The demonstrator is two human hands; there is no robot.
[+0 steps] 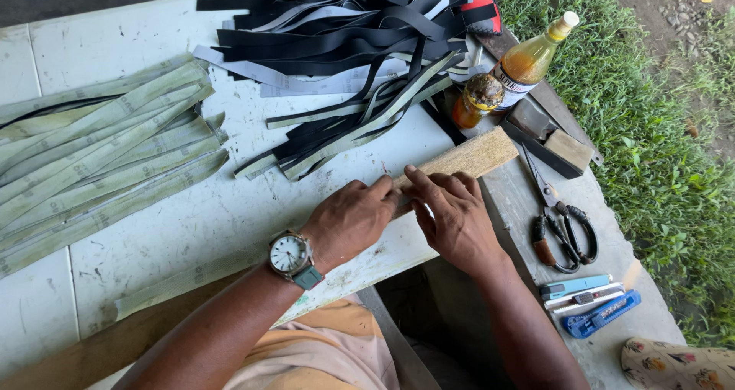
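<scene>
Both grips, left hand (348, 220) and right hand (457, 218), pinching wooden block (467, 159) at counter (191, 221) front edge; might slip off, overhanging.

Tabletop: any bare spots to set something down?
Bare patch on the white table between the green strips, the black strip pile and the left hand. Crowded along the right edge: bottles, scissors, cutters.

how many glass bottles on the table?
2. A tall clear glass bottle of amber liquid with a pale cap lies at the table's far right edge; a short glass bottle with a rusty brown lid stands touching it. The black strips could hide others.
</scene>
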